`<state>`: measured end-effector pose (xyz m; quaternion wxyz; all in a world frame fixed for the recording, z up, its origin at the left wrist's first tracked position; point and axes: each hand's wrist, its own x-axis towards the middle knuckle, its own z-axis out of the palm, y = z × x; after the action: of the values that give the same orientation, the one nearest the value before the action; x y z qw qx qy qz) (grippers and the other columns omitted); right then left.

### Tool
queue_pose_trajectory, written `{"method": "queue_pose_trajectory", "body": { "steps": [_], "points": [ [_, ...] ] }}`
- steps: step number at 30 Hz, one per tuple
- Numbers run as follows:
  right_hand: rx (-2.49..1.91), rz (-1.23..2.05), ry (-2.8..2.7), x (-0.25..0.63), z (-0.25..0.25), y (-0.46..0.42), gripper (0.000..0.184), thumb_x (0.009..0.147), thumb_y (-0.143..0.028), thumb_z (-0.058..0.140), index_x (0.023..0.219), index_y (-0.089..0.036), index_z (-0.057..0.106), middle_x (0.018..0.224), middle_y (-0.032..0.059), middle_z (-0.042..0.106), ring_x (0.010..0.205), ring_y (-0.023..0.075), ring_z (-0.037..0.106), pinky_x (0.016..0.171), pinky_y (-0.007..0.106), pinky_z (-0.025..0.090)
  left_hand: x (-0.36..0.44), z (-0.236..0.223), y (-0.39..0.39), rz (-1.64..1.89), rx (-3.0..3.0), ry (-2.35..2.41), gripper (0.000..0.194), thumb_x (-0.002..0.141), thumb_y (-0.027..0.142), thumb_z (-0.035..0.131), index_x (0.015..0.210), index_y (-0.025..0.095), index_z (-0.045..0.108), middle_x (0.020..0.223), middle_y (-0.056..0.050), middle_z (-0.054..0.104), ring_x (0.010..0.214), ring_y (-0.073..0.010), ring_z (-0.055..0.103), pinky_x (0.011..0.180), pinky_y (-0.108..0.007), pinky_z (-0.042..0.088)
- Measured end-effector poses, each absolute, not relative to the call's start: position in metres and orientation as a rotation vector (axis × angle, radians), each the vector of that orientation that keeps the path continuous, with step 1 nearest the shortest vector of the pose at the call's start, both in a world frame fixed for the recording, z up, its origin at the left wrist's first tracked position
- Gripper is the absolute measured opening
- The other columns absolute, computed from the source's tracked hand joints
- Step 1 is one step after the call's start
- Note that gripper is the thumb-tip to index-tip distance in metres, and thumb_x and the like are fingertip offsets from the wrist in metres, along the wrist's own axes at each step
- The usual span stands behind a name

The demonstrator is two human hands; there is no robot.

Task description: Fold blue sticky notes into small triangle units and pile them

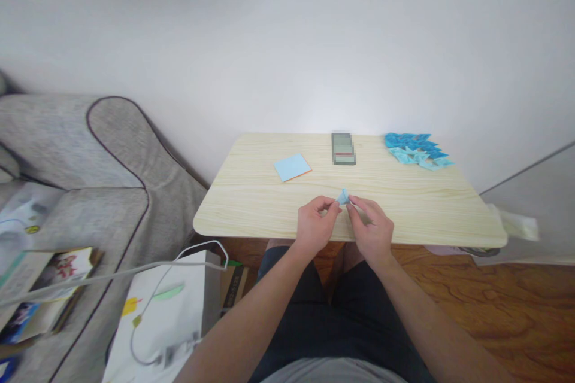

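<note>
Between my two hands is a small folded piece of light blue paper (343, 196), held just above the near part of the table. My left hand (315, 222) pinches its left side between thumb and fingers. On the other side, my right hand (371, 227) has its thumb and forefinger closed on the paper's right edge. A stack of square light blue paper (292, 167) with an orange edge lies farther back on the left. Several folded paper pieces, dark blue (411, 142) and light blue (415, 157), are gathered at the back right.
The pale wooden table (251, 209) stands against a white wall. A blurred dark-framed rectangular object (344, 148) lies at its back. To the left are a grey sofa (117, 149) with books (67, 266), a white box (166, 299) and a white cable (135, 274) crossing above.
</note>
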<state>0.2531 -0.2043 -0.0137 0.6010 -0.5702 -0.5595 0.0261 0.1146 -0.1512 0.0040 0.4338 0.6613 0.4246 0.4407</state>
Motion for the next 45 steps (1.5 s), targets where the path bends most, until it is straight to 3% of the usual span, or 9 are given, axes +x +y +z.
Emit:
{"method": "queue_pose_trajectory", "body": {
  "steps": [8,16,30,45],
  "points": [
    [-1.406,0.095,-1.246,0.2529,-0.0112,-0.204,0.024,0.095,-0.029,0.065,0.117,-0.025,0.074,0.109,0.0079,0.077,0.102,0.0245,0.071,0.097,0.047,0.057,0.1146,0.007,-0.1543,1.108,1.687,1.064,0.017,0.094,0.032,0.063,0.09,0.022,0.076,0.088,-0.001,0.079,0.087,-0.0179,0.073,0.087,-0.031,0.055],
    [-1.395,0.081,-1.293,0.2531,-0.0114,-0.203,0.02,0.096,-0.027,0.063,0.112,-0.025,0.076,0.108,0.008,0.076,0.102,0.0241,0.071,0.097,0.047,0.058,0.1117,0.006,-0.1543,1.109,1.71,1.07,0.016,0.093,0.031,0.063,0.089,0.022,0.076,0.088,-0.001,0.079,0.087,-0.0175,0.073,0.087,-0.031,0.055],
    [-1.339,0.02,-1.445,0.2524,-0.0196,-0.2048,0.035,0.096,-0.021,0.062,0.129,-0.029,0.07,0.123,0.007,0.075,0.112,0.0255,0.071,0.101,0.049,0.058,0.1095,0.0048,-0.1532,1.14,1.686,1.145,0.016,0.094,0.032,0.063,0.092,0.022,0.075,0.086,-0.001,0.079,0.086,-0.0179,0.073,0.086,-0.032,0.055],
    [-1.354,-0.016,-1.465,0.2495,-0.0172,-0.2058,0.039,0.094,-0.021,0.065,0.133,-0.026,0.067,0.121,0.0107,0.07,0.112,0.0256,0.067,0.099,0.047,0.058,0.1104,0.0013,-0.1525,1.148,1.668,1.18,0.017,0.094,0.035,0.063,0.094,0.022,0.074,0.087,-0.002,0.079,0.087,-0.0179,0.074,0.086,-0.031,0.055]
  ]
}}
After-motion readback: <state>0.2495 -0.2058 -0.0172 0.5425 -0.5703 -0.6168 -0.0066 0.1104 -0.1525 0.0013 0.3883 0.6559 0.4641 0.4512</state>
